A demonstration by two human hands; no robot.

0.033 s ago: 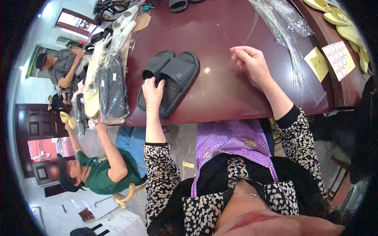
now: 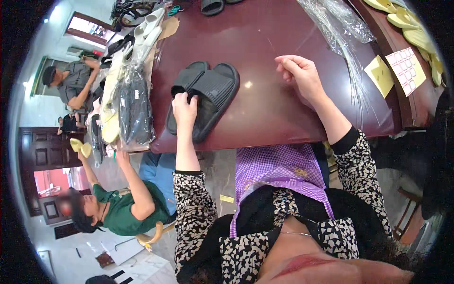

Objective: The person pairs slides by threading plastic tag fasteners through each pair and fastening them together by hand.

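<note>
A pair of black slide slippers (image 2: 215, 90) lies side by side on the dark red table, left of its middle, with ribbed straps across the tops. My left hand (image 2: 184, 111) is closed on the left slipper, thumb and fingers at the edge of its strap, covering part of its footbed. Off to the right, my right hand (image 2: 301, 78) is raised over the table, thumb and forefinger pinched together. A thin clear strand (image 2: 271, 45) shows faintly by those fingertips and seems to be held in them.
Long thin clear strands (image 2: 355, 80) and clear plastic bags (image 2: 338, 23) lie at the right. Beyond are a yellow card (image 2: 379, 75), a label sheet (image 2: 406, 71) and yellow slippers (image 2: 411, 31). Bagged slippers (image 2: 135, 109) line the left edge. A co-worker in green (image 2: 127, 206) sits there, holding yellow slippers (image 2: 81, 147).
</note>
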